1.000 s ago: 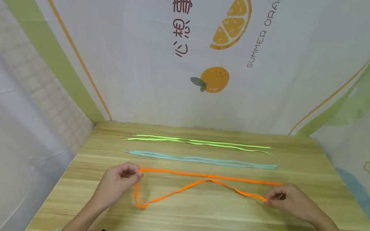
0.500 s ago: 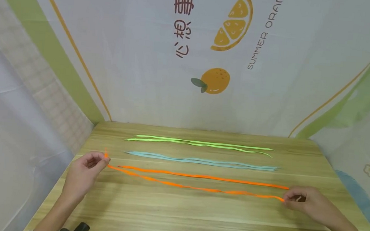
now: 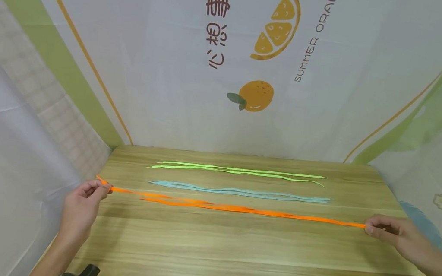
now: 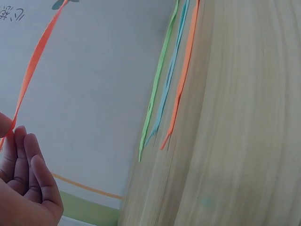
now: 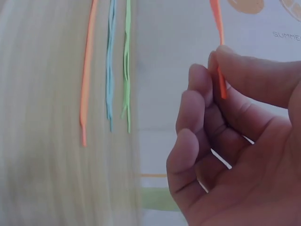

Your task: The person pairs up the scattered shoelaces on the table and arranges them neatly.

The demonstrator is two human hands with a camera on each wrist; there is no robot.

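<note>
An orange shoelace (image 4: 35,63) is stretched between both hands above the table. My left hand (image 3: 81,207) pinches it near one end between thumb and index finger, a short tip poking out past them. At the other end my right hand (image 3: 405,239) pinches it, its tip showing below the thumb in the right wrist view. A second orange shoelace (image 5: 86,70) lies straight on the table; in the head view the held one overlaps much of it.
Behind the orange laces, light blue shoelaces (image 3: 240,192) lie side by side on the wooden table (image 3: 235,252). Farther back are two lime green shoelaces (image 3: 265,174). A printed white cloth (image 3: 170,86) hangs along the table's back edge.
The hands have moved apart, left hand to the left and right hand to the right. The held orange shoelace went from a slack, looped shape to nearly straight, now over the lying one.
</note>
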